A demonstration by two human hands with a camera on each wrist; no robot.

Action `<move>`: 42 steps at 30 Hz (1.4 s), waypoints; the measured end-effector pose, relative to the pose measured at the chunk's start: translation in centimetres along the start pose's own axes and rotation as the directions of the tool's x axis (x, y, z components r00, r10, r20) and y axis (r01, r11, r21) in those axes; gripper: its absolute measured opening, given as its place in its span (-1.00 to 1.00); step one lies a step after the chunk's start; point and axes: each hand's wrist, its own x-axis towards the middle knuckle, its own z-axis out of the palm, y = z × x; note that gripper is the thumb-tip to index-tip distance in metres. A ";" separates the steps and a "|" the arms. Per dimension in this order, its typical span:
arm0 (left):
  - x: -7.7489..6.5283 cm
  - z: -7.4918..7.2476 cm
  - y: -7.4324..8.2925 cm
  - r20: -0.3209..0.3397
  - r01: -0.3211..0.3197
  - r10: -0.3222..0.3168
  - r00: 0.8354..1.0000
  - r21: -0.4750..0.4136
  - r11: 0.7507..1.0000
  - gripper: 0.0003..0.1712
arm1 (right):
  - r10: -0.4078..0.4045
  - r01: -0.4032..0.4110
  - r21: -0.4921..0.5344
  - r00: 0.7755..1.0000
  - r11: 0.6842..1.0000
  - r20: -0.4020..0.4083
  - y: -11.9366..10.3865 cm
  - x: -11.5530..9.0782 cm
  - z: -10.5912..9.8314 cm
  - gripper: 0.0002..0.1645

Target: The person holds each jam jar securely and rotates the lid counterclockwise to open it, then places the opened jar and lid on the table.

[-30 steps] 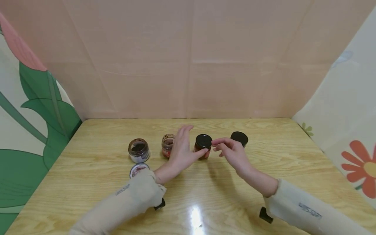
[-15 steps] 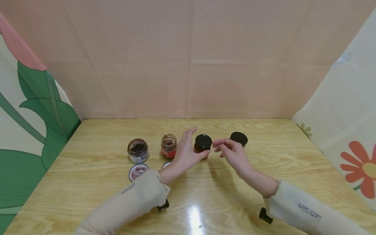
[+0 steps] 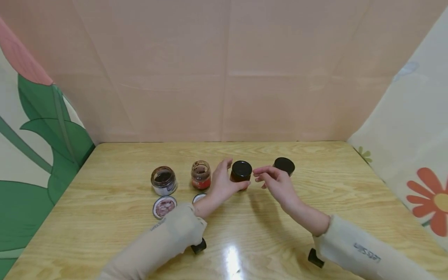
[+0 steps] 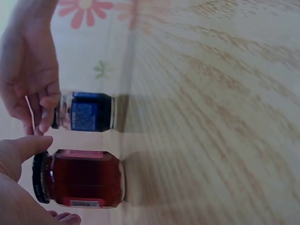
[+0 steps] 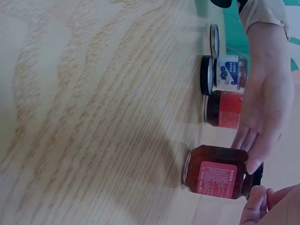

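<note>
In the head view, my left hand (image 3: pixel 222 184) curls round a jam jar (image 3: pixel 241 171) with a black lid, its thumb across the front and fingertips at the far left side. Dark red contents and a pink label show on this jar (image 5: pixel 218 171) in the right wrist view. It stands upright on the table. My right hand (image 3: pixel 278 184) hovers just right of the lid, fingers loosely bent, nothing held. Behind the right hand stands another black-lidded jar (image 3: pixel 284 165), partly hidden; its blue label (image 4: pixel 84 112) faces the left wrist camera.
To the left stand two opened jars with dark residue: a white-labelled jar (image 3: pixel 163 182) and a red-labelled jar (image 3: pixel 201 177). A stained lid (image 3: pixel 164 207) lies before the first; another lid (image 3: pixel 198 197) is half hidden by my left forearm. A beige sheet (image 3: pixel 224 77) hangs behind the table.
My left hand has moved slightly right and its fingers have drawn in closer round the middle jar. The red-labelled jar and its lid have come into fuller view. The right hand has barely moved.
</note>
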 end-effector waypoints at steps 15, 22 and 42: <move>0.8 1.0 -0.9 0.024 0.031 -0.030 0.999 -0.034 0.999 -0.16 | 0.005 -0.005 0.011 1.000 1.000 -0.001 0.2 0.0 0.0 -0.65; 0.6 1.4 -1.2 0.007 0.006 -0.006 1.000 -0.006 1.000 -0.26 | -0.001 0.001 0.000 1.000 1.000 -0.005 0.4 0.1 0.0 -0.67; 0.0 1.3 -1.4 -0.018 0.034 -0.034 0.999 -0.020 0.999 -0.34 | 0.014 -0.014 0.031 1.000 0.999 -0.027 0.6 0.0 0.2 -0.68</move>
